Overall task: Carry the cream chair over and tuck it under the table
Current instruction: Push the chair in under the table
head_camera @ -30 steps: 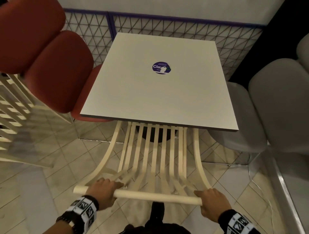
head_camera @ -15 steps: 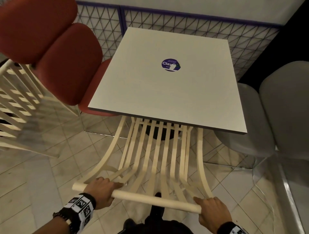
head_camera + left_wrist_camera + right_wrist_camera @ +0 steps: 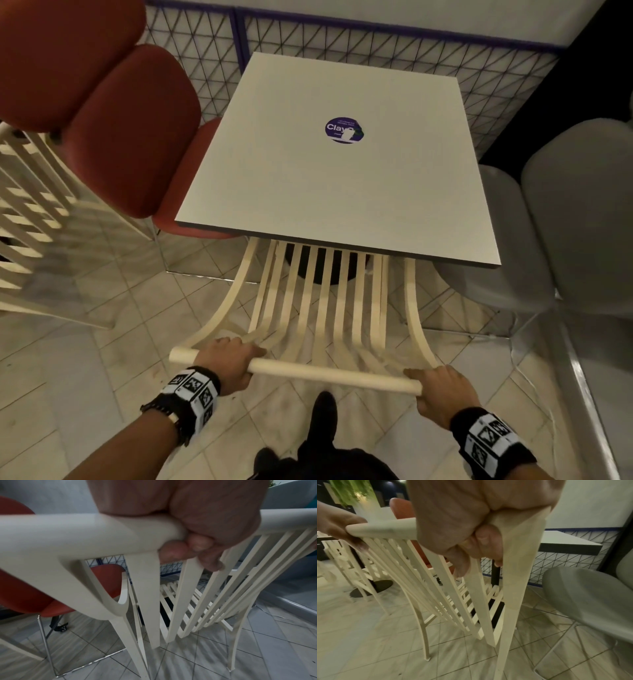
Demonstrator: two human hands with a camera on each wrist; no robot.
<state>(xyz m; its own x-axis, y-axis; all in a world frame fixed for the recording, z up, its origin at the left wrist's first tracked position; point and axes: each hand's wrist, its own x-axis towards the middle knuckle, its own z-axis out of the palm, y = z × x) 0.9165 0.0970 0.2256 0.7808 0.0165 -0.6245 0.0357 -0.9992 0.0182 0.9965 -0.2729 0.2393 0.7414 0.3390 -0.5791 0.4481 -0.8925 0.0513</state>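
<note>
Your left hand (image 3: 228, 359) and right hand (image 3: 442, 390), fingers curled round top rail, hold cream chair (image 3: 322, 308) at lower centre; seat now further beneath counter (image 3: 342, 192) than second ago, tuck nearly complete.

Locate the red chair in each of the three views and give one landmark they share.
Head: red chair upper left, beside the table.
Left wrist: left edge, behind the cream chair.
Right wrist: top centre, mostly hidden by the right hand.
Shared landmark: the cream chair's top rail.
</note>
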